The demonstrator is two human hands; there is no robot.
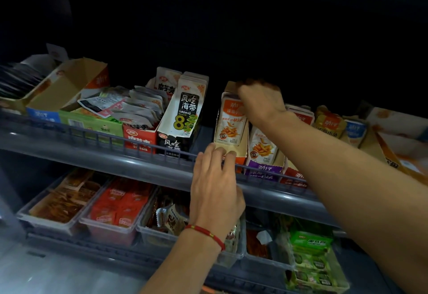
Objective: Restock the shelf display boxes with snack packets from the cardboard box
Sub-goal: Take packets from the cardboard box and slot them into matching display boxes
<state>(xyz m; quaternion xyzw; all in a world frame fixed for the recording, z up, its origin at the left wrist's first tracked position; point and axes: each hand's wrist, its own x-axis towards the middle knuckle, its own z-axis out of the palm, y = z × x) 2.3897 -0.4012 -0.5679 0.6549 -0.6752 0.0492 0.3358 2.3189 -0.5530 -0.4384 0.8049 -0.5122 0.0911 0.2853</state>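
My left hand [214, 175] rests flat-fingered on the orange display box [232, 152] front, steadying it. My right hand [259, 101] curls over the packets [230, 122] standing inside; I should press them back evenly, upright.

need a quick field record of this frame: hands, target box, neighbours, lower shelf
left hand: left hand open, fingers resting on the front lip of the orange display box
right hand: right hand on top of the orange packets standing in that box; grip hidden
left neighbour: black seaweed box, packets upright
right neighbour: purple display box
shelf rail: grey wire rail in front of the boxes
lower shelf: clear bins of red packets
cardboard supply box: not identifiable
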